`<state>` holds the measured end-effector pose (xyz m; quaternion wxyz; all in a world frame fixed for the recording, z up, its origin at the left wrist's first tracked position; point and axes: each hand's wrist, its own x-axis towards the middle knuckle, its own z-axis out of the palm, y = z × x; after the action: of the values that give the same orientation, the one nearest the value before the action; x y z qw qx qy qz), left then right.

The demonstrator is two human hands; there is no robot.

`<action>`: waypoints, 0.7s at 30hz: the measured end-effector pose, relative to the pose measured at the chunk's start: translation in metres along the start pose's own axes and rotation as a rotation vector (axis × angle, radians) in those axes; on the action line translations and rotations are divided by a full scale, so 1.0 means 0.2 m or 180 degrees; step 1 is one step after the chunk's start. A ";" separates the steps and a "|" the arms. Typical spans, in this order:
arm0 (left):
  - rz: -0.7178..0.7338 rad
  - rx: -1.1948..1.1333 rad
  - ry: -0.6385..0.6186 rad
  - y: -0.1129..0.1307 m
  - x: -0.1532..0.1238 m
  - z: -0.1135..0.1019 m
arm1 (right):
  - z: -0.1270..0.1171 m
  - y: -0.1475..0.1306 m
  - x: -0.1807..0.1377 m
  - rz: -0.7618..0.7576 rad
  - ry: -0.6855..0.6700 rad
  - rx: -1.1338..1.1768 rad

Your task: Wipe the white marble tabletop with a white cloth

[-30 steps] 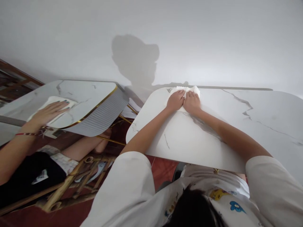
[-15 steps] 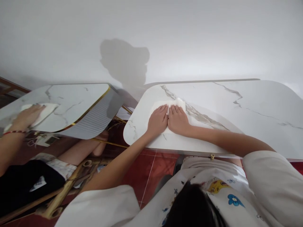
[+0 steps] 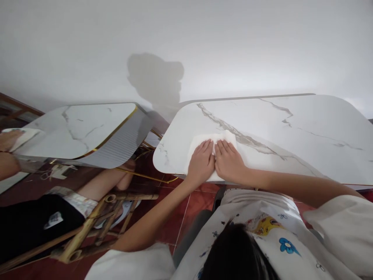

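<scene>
Both my hands lie flat, side by side, on a white cloth [image 3: 197, 143] spread on a white marble table [image 3: 291, 132]. My left hand [image 3: 201, 162] covers the cloth's left half and my right hand [image 3: 229, 161] its right half, thumbs touching. The fingers of each are stretched out and press down on the cloth, gripping nothing. The cloth sits close to the table's near left edge, and my wrists hang just past that edge.
A second marble table [image 3: 84, 128] with a gold-trimmed edge stands to the left. Another person's hand [image 3: 8, 140] rests on a white cloth at its far left. That person's leg and a bamboo chair [image 3: 96, 221] are below it, on a red tile floor. A white wall is behind.
My two hands have slid the cloth from the table's far edge back to its near edge. The other person's hand has moved left along the second table.
</scene>
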<state>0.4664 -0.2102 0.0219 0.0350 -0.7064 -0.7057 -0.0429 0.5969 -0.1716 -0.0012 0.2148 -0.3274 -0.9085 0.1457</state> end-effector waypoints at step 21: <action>0.0082 -0.0126 0.0244 -0.15 0.71 0.18 | 0.08 0.49 0.54 0.0504 -0.0088 -0.0213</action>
<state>0.4371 -0.0646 0.0004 0.0486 -0.7138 -0.6936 -0.0834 0.5659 -0.0293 -0.0220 0.1789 -0.4033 -0.8870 0.1363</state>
